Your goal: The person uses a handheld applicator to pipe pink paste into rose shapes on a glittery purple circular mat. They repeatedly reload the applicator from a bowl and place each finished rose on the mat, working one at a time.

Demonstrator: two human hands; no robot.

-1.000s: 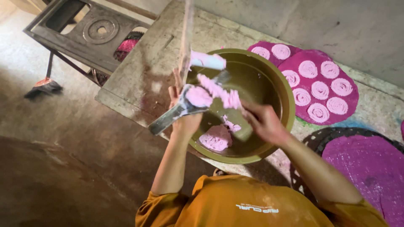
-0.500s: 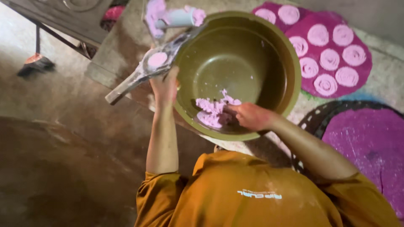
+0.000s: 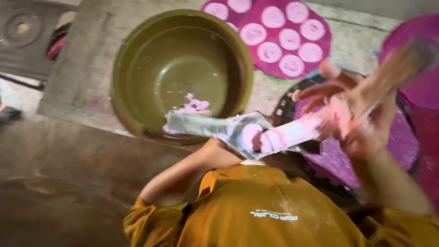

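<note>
From the head view, the blurred right hand [image 3: 361,114] closed loosely around a pink dough roll [image 3: 292,132] lying lengthwise left-to-right on the flat metal scraper [image 3: 215,128], whose left-hand grip was hidden, beside the olive-green round basin [image 3: 137,55].

Up ahead of you, a round purple mat [image 3: 292,43] is lying on the grey concrete worktop [image 3: 80,77], carrying rows of pale pink discs [image 3: 290,39] spread across it without touching one another. To your right, a dark woven tray [image 3: 286,107] is sitting under another purple sheet [image 3: 340,160], and a further purple sheet [image 3: 411,41] is showing at the right edge, blurred. At the far left, a dark metal stove [image 3: 23,27] is standing on the brown floor [image 3: 59,183], with something pink and black [image 3: 57,45] resting just beside it.
</note>
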